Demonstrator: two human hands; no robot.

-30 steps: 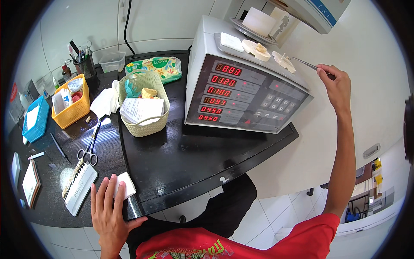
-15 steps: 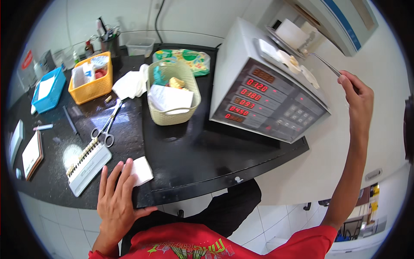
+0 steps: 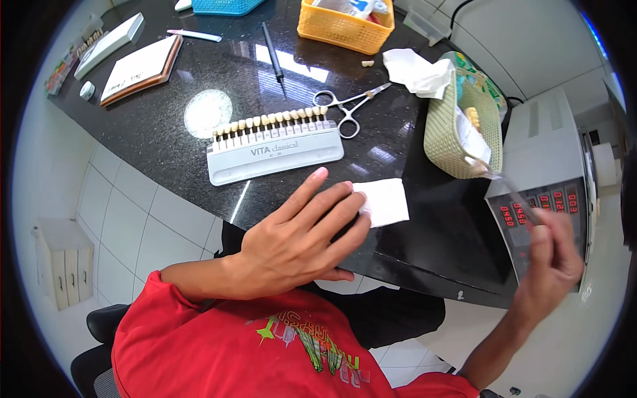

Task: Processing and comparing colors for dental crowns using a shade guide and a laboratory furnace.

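Observation:
My left hand [image 3: 302,235] lies palm down over the near counter, fingers apart, fingertips on a folded white square of paper [image 3: 385,202]. My right hand [image 3: 551,262], closed around steel tweezers [image 3: 514,192], is raised in front of the grey machine [image 3: 537,139] with red displays. A small pale piece [image 3: 476,164] appears at the blurred tweezer tips, over the pale green basket [image 3: 438,142]; whether it is gripped is unclear. Beyond my left hand lie a tooth shade guide [image 3: 275,159] and scissor-like clamps [image 3: 348,119].
On the dark counter [image 3: 159,126] are a crumpled tissue [image 3: 411,69], yellow basket [image 3: 342,33], blue basket [image 3: 225,5], black pointed tool [image 3: 272,56], notepad [image 3: 139,69] and clear container [image 3: 428,26]. A drawer unit [image 3: 66,265] stands at lower left.
The view has swung left across the counter. My right hand with the tweezers has come away from the machine's top plate, down and left toward the green basket. My left hand stays by the paper.

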